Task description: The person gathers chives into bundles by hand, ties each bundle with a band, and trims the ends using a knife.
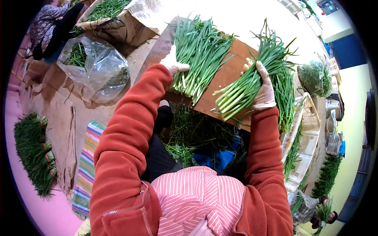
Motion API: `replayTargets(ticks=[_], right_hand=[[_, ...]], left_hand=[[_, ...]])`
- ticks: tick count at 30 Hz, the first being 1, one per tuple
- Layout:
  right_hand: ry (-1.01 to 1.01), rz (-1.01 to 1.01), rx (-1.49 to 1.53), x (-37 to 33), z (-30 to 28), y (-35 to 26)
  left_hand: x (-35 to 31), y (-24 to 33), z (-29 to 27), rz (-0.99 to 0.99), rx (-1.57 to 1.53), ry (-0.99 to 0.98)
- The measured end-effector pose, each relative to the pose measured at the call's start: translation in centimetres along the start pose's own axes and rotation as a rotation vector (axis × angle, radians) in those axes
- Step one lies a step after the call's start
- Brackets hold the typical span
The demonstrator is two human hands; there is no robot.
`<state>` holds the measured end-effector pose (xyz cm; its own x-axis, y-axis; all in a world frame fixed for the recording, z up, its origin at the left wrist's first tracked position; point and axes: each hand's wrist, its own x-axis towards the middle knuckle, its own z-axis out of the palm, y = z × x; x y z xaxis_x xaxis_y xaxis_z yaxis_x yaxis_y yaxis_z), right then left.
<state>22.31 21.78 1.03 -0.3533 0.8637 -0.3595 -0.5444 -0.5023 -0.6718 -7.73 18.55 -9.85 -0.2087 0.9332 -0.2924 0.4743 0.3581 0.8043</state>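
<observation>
my right grip (264, 89) is wrapped round a chive bunch (240, 92) over the table (239, 51); my left grip (172, 65), unclenched, touches the chive pile (201, 59). if my right slackens, stems could scatter.

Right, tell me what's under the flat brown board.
Below its near edge, loose green stalks and crumpled blue material show; the flat brown board hides anything farther under.
</observation>
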Motion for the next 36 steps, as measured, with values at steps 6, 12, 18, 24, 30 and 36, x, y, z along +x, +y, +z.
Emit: replayTargets(ticks=[6, 12, 18, 24, 30, 36], right_hand=[[-0.098, -0.025, -0.143, 5.4, 5.5, 2.3], [-0.158, 0.179, -0.063, 10.7, 9.2, 7.5], [-0.02, 0.177, -0.453, 13.0, 7.3, 10.2], [0.016, 0.13, -0.668, 13.7, 8.0, 10.2], [-0.073, 0.171, -0.611, 12.0, 10.6, 11.0], [-0.184, 0.18, -0.389, 9.1, 9.1, 4.7]], left_hand=[[-0.4, -3.0, -1.2, 0.178, -0.184, -0.014], [-0.9, -3.6, -2.2, 0.221, -0.484, -0.102], [-1.4, -3.3, -1.7, 0.13, -0.508, -0.114], [-0.8, -2.5, -0.9, 0.083, -0.796, -0.163], [-2.5, -0.4, -1.0, 0.143, -0.917, -0.092], [-2.0, 0.4, -0.5, 0.111, -0.37, 0.112]])
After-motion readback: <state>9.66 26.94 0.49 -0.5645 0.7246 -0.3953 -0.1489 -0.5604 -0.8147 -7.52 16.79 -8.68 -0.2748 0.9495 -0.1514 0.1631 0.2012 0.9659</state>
